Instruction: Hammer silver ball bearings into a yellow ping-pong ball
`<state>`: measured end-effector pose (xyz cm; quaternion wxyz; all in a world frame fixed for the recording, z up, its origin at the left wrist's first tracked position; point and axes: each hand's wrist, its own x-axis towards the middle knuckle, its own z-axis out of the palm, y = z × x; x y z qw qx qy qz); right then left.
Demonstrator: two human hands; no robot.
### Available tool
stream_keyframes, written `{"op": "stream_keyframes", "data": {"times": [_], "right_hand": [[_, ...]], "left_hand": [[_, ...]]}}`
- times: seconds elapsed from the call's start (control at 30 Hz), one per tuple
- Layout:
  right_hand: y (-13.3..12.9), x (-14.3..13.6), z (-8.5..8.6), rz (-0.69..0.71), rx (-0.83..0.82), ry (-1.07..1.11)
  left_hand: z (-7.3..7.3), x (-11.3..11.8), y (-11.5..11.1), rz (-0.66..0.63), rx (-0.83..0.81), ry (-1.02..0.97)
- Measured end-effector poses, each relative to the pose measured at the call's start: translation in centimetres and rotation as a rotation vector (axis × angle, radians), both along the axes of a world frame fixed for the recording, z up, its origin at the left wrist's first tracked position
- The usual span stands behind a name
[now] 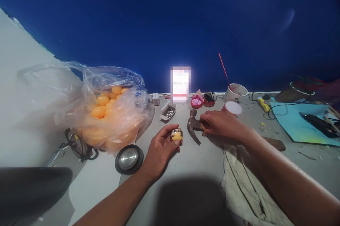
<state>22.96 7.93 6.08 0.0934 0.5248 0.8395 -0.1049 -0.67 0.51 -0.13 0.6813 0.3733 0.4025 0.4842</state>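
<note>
My left hand (162, 150) is closed around a small yellow ball (176, 135) with dark and shiny studs or markings on its top and side. Its underside is hidden by my fingers. To the right, my right hand (220, 125) grips a claw hammer (193, 124) close to its rusty head. The end of the wooden handle (275, 144) shows beyond my forearm. The hammer head lies low over the table, apart from the ball; I cannot tell whether it touches the surface. Just behind the ball, an open small box (168, 113) holds several shiny metal pieces, like tacks.
At left a clear plastic bag (117, 120) is full of orange-yellow balls, with a round metal lid (129, 159) nearby. A lit screen (180, 84) stands by the blue wall. At right are a white cup (237, 93), a cloth (241, 183) and a light blue sheet (289, 120).
</note>
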Motion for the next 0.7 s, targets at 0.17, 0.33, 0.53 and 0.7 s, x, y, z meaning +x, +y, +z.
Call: {"op": "stream_keyframes", "data": {"times": [0.17, 0.33, 0.53, 0.7], "right_hand": [[0.0, 0.1, -0.3, -0.016, -0.004, 0.013], [0.1, 0.4, -0.8, -0.015, 0.001, 0.064], [-0.1, 0.4, -0.3, 0.000, -0.007, 0.065], [-0.2, 0.0, 0.5, -0.066, 0.070, 0.107]], "left_hand": [[0.1, 0.0, -0.1, 0.006, -0.035, 0.007], [0.5, 0.0, -0.1, -0.005, -0.080, -0.024], [0.5, -0.3, -0.1, -0.008, -0.088, -0.083], [0.5, -0.2, 0.0, -0.037, -0.099, -0.065]]}}
